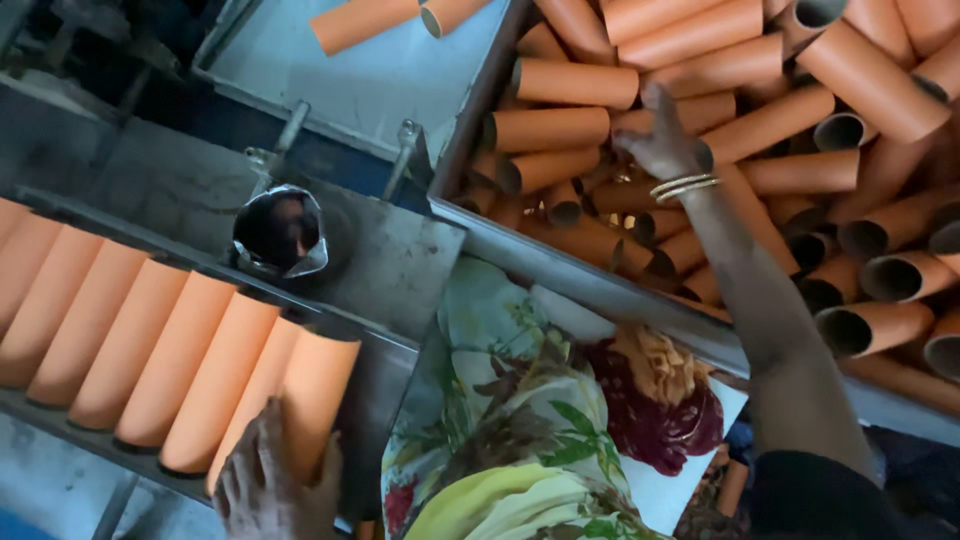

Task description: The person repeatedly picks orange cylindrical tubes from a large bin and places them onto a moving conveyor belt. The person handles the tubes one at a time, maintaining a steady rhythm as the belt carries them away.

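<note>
The left hand (268,480) lies with fingers spread on the lower end of the nearest orange tube (312,400), pressing on it rather than wrapping round it. That tube ends a row of seven orange tubes (130,345) lying side by side in a slanted metal tray (400,350), at the tray's right edge. Just above the row, a shiny metal cone (280,232) stands on the grey machine surface (400,260).

The right hand (665,140), with two thin bangles (685,186) at the wrist, reaches into a big metal bin (560,265) on the right, fingers loosely open over a heap of orange tubes (760,130); it touches the tubes beneath it but whether it grips one cannot be told. The heap holds several dozen tubes, too jumbled to count exactly.

At the top edge, two more tubes (365,20) lie in a shallow grey pan (380,90). A flowered cloth (520,420) covers the person's lap below.
</note>
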